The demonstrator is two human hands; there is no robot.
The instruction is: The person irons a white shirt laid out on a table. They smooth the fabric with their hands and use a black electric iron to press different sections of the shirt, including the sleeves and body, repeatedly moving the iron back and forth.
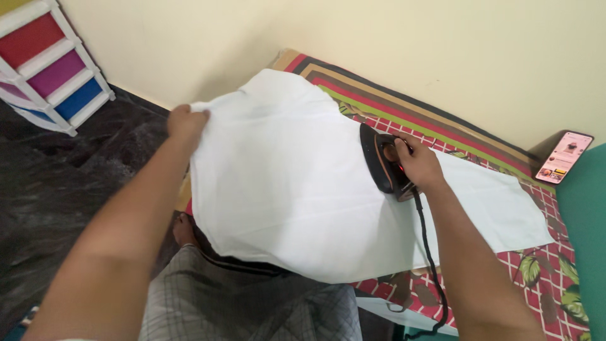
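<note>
White cloth [284, 183] is lying spread over the patterned bedspread [505, 252], its long axis running from the near left corner, by the person's knee, out toward the far right, where a paler panel of it is tapering off just short of the phone [564, 156] leaning against the cream wall [379, 44]. Measured from the cloth, the iron [382, 161] is sitting on its upper right part, roughly at the middle of that long axis, with its dark sole facing back across the wide left half of the cloth. The right hand [418, 165] is closing its grip around the iron's handle, fingers wrapped over the top, and the black cord [430, 252] is trailing from the iron's rear down along the forearm toward the cloth's near edge. The left hand [185, 124] is clenching the cloth's far left corner, seemingly lifting or tensioning it, though the fold hides the fingertips, so I cannot be sure how much fabric it is pinching. So the broad unpressed-looking stretch is lying between the two hands, left of the iron and right of the held corner. Beyond the cloth's left edge, a plastic drawer unit [50, 69] with coloured fronts is standing on the dark floor [63, 189].
</note>
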